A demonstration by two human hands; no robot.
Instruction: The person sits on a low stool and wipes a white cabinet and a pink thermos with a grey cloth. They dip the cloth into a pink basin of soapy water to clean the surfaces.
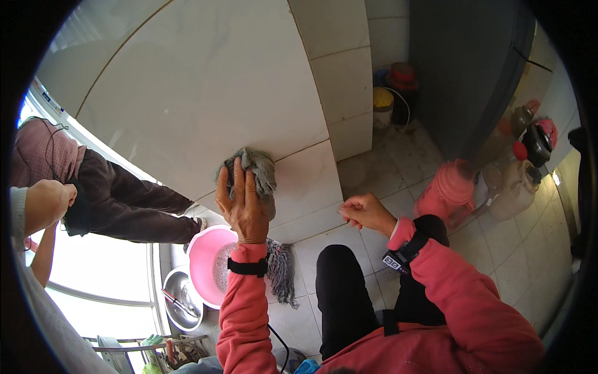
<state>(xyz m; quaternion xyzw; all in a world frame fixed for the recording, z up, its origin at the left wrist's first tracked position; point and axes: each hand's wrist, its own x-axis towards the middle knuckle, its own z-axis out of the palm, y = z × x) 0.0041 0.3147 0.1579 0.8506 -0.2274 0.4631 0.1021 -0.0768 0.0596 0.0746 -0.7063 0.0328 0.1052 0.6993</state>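
Observation:
My left hand (244,201) presses a damp grey cloth (259,173) flat against the white wall tiles (210,93), near a joint between them. Its fingers are spread over the cloth. Away from the wall, my right hand (366,212) hovers above the floor with its fingers curled; whether it holds something small is unclear. Below my left hand a pink basin (201,266) with sudsy water stands on the floor, partly hidden by my forearm. The grey strands of a mop head (282,276) lie beside the basin.
A steel bowl (170,299) holding a tool is at the lower left. Two other people (135,201) are on the left. A pink thermos flask (446,191) and a plastic jug (511,191) stand at right, a white bucket (383,112) in the corner beyond.

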